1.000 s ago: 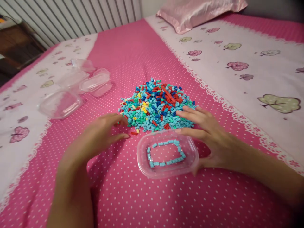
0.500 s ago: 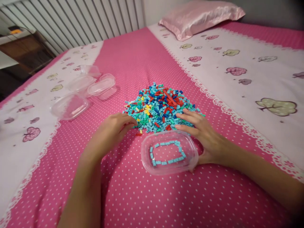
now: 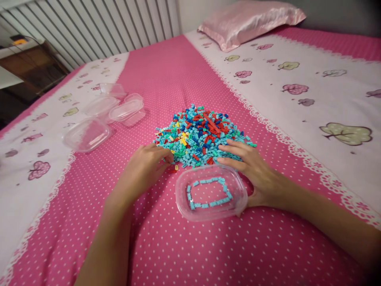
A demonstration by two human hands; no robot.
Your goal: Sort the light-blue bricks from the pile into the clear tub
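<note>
Many bricks (image 3: 196, 135) lie beside the narrowly curled left hand (image 3: 146, 166), contents unclear, and wide-spread right hand (image 3: 257, 174) touching a container (image 3: 208, 215).

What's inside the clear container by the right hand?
Light-blue blocks form a rough loop inside the clear container, with the pink dotted sheet showing through in the middle. The container's floor directly under the blocks is covered and cannot be seen.

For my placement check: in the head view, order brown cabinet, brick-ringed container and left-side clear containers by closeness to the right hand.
From the right hand:
1. Brick-ringed container: beside its thumb.
2. Clear containers: left side.
3. Brown cabinet: far left, beyond the bed.
</note>
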